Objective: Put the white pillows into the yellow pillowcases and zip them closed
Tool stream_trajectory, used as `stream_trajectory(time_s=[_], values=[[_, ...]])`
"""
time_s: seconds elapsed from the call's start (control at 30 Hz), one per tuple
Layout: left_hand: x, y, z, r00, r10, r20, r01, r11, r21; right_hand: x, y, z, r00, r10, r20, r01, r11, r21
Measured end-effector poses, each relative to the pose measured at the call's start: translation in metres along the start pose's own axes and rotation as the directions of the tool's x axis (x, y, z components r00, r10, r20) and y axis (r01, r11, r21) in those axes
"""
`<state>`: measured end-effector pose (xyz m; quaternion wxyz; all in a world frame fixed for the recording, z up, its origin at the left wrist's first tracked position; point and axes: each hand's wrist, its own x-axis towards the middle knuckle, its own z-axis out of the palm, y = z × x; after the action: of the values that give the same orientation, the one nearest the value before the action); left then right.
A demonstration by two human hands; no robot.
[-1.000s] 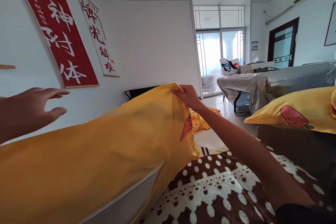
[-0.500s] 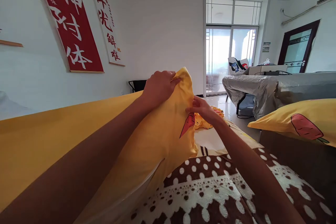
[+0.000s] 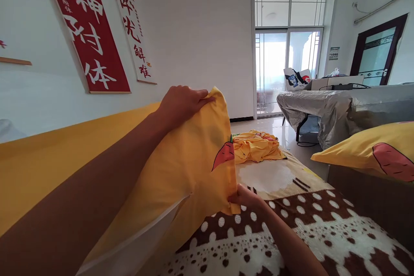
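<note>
A long yellow pillowcase (image 3: 190, 168) with a red carrot print lies stretched from the lower left toward the middle, with a white pillow (image 3: 136, 250) showing at its lower opening. My left hand (image 3: 181, 101) grips the top far corner of the pillowcase, fingers closed over the cloth. My right hand (image 3: 246, 198) pinches the lower far corner, just above a brown blanket with white dots (image 3: 291, 233).
A crumpled yellow cloth (image 3: 255, 146) lies farther along the bed. A second yellow carrot-print pillow (image 3: 371, 155) rests at the right. A grey covered sofa (image 3: 339, 108) stands by the glass doors. Red and white wall scrolls (image 3: 87, 30) hang on the left.
My left hand came in from the far left and took the top corner. My right hand slid from the top corner down the far edge to the bottom corner.
</note>
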<state>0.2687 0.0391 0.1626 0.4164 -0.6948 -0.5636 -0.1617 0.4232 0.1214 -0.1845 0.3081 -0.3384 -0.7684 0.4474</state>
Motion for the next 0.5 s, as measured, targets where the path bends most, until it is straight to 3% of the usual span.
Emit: stream_trajectory(time_s=[0.17, 0.33, 0.43, 0.5], values=[[0.012, 0.002, 0.014, 1.0, -0.021, 0.022, 0.021, 1.0, 0.014, 0.006, 0.029, -0.014, 0.998, 0.061, 0.02, -0.06, 0.997, -0.042], [0.017, 0.006, 0.023, 0.998, -0.021, 0.052, 0.023, 0.999, -0.045, -0.004, 0.043, -0.041, 0.992, 0.091, 0.085, -0.086, 0.995, -0.055], [0.019, 0.009, 0.022, 0.998, -0.015, 0.054, 0.02, 0.995, -0.098, -0.011, 0.034, -0.051, 0.995, -0.042, 0.089, 0.037, 0.997, 0.061], [0.02, 0.012, 0.022, 0.998, -0.003, 0.056, 0.009, 0.993, -0.119, -0.009, 0.024, -0.046, 0.992, -0.127, 0.012, 0.124, 0.981, 0.147]])
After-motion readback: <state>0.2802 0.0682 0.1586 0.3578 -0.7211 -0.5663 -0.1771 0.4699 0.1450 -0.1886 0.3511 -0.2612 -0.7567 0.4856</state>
